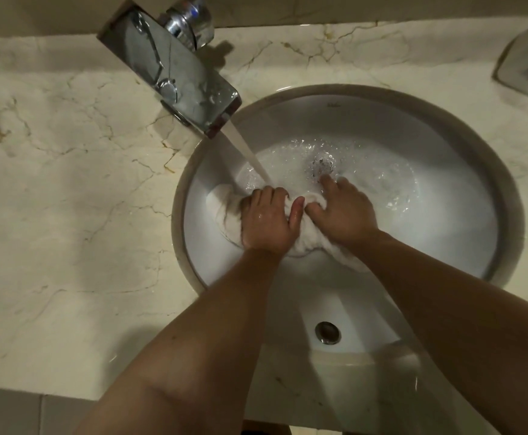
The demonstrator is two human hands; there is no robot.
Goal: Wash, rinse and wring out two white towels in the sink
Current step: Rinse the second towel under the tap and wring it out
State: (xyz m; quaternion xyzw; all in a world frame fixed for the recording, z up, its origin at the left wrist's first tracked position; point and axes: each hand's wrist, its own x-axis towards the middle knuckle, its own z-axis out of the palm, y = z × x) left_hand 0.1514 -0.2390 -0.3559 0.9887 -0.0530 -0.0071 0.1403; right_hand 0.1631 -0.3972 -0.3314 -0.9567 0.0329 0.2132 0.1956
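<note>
1. A white towel (225,211), bunched and soaked, is lying at the bottom of the sink (444,215), under and between my two hands; I cannot tell whether this bundle is one towel or both.
2. My left hand (267,219) is gripping the bundle's left part, fingers curled over the cloth, thumb lying toward the other hand.
3. My right hand (339,208) is pressing down on the right part, fingers curling into the folds near the drain (323,163).
4. The stream of water (247,152) from the faucet (174,73) is landing just beside my left knuckles.
5. Judged step: washing or rinsing. To do it well, I should be kneading fold against fold beneath the stream, turning the bundle so hidden layers are getting flushed, and keeping splash off the marble desk (68,183).
</note>
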